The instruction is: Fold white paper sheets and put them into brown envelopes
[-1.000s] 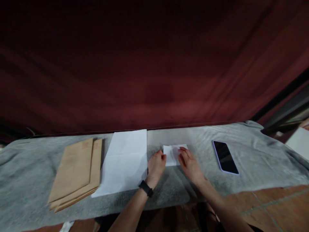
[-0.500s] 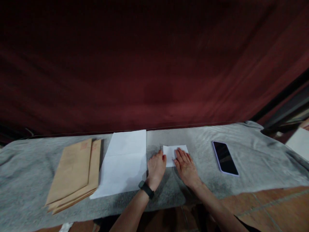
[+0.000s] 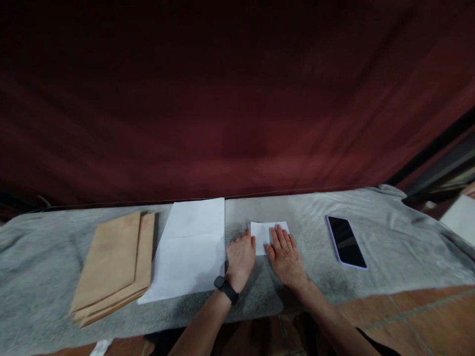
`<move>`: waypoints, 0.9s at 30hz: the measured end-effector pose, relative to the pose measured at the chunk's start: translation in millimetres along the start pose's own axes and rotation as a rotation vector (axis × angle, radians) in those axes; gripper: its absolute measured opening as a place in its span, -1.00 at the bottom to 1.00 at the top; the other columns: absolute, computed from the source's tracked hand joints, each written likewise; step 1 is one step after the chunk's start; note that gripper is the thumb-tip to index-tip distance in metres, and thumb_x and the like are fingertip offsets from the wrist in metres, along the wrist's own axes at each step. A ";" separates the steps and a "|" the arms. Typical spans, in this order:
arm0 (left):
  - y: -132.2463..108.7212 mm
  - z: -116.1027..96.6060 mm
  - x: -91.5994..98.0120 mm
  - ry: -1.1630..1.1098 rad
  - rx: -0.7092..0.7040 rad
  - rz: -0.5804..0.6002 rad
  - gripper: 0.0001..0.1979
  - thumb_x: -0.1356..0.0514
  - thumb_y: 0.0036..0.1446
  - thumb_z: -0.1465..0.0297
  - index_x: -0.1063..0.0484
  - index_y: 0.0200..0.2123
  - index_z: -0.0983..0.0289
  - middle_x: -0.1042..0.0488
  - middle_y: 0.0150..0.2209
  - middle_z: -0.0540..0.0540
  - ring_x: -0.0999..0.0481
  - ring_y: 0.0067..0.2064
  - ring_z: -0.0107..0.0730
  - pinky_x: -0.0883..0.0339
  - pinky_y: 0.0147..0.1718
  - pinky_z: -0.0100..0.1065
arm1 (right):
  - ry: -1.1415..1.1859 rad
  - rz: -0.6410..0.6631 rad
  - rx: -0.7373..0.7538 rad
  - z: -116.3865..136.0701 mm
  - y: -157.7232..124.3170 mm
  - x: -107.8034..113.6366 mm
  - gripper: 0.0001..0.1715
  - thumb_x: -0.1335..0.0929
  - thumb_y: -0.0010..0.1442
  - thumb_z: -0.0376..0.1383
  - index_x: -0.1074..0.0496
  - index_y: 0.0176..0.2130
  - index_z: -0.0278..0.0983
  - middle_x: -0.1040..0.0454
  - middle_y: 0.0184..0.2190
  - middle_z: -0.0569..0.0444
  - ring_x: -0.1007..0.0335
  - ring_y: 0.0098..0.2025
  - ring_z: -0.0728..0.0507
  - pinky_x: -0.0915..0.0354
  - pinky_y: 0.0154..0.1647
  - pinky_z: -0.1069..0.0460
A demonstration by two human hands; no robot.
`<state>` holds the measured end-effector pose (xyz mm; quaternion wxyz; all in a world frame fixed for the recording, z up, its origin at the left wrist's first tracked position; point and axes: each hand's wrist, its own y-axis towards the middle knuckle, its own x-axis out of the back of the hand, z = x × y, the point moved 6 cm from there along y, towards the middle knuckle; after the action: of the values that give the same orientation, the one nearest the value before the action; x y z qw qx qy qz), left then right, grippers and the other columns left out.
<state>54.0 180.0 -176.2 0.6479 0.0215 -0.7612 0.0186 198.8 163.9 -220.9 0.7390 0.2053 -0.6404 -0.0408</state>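
Observation:
A small folded white paper [image 3: 261, 232] lies on the grey cloth in front of me. My right hand [image 3: 286, 257] rests flat on its right part, fingers stretched out and slightly apart. At its left edge is my left hand [image 3: 241, 254], with curled fingers and the thumb against the paper's edge; the fingertips are partly hidden. A dark watch [image 3: 226, 289] circles the left wrist. Just left of that hand lies a stack of larger white sheets [image 3: 193, 247] with a crease across the top one.
Several brown envelopes [image 3: 107, 262] are stacked at the left. A phone [image 3: 347, 242] in a lilac case lies at the right. The grey cloth [image 3: 311, 217] covers the table, with a dark red curtain [image 3: 237, 123] behind. Another white paper [image 3: 460, 220] shows at the far right edge.
The fingers of my right hand have shifted very slightly on the folded paper, which now lies flatter at its top left corner. The view has tilted a little.

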 end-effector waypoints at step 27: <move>-21.2 -33.2 -26.7 -0.039 -0.520 -0.081 -0.52 0.13 0.38 0.44 -0.13 0.33 0.24 -0.13 0.38 0.11 -0.05 0.40 -0.30 0.07 0.36 -0.13 | 0.026 0.049 0.020 -7.5 1.5 -0.9 -0.40 -0.09 0.42 -0.21 -0.14 0.35 -0.36 -0.10 0.37 -0.12 -0.02 0.39 -0.25 -0.03 0.34 -0.20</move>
<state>92.2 160.9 -197.2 0.6171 -0.1150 -0.7512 -0.2041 205.6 167.5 -221.9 0.7460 0.1975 -0.6359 -0.0138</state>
